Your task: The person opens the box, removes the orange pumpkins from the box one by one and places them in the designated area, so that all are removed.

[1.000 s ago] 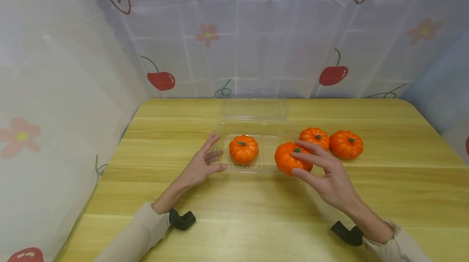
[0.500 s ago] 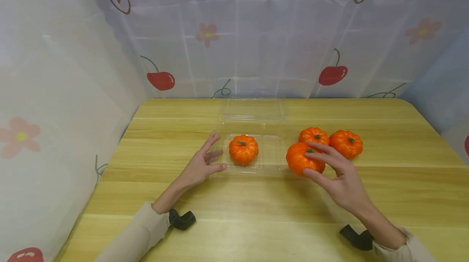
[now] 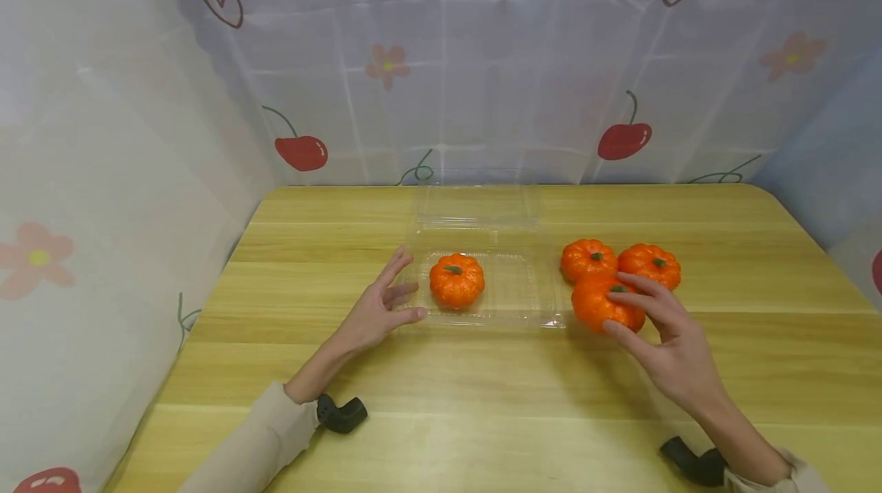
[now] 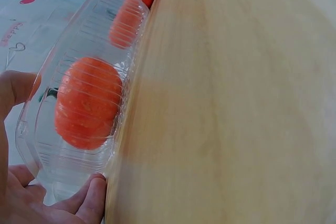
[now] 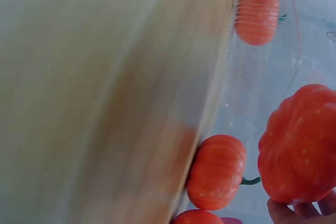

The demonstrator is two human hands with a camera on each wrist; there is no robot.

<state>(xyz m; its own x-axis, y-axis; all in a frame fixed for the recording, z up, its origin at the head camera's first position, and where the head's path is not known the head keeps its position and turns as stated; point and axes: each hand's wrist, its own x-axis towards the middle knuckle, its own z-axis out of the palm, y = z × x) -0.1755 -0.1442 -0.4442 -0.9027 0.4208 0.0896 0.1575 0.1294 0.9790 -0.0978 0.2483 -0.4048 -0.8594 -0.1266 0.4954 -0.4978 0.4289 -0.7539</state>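
Head view: right hand (image 3: 671,351) had its fingers (image 3: 637,280) curled over the near toy pumpkin (image 3: 605,303), gripping it on the counter (image 3: 482,401), just right of the clear clamshell tray (image 3: 524,302). That pumpkin sat just in front of two more, the back-left pumpkin (image 3: 586,258) and the back-right pumpkin (image 3: 649,263); looked close to touching them, couldn't confirm. Left hand (image 3: 377,311) rested at the tray's left edge, fingers spread and straight, holding nothing. One pumpkin in the tray (image 3: 456,280), left half; tray lid lay open toward the back.

Left wrist view: thumb and fingertip (image 4: 90,199) of the left hand touched the tray's corner; tray pumpkin (image 4: 88,103) showed through the ribbed wall. Blurry further back.

Right wrist view: held pumpkin (image 5: 298,145) sat against the fingertips (image 5: 294,211) at bottom right. A neighbour pumpkin (image 5: 216,171) was beside it, tray pumpkin (image 5: 256,14) far off through the plastic. Counter blurred.
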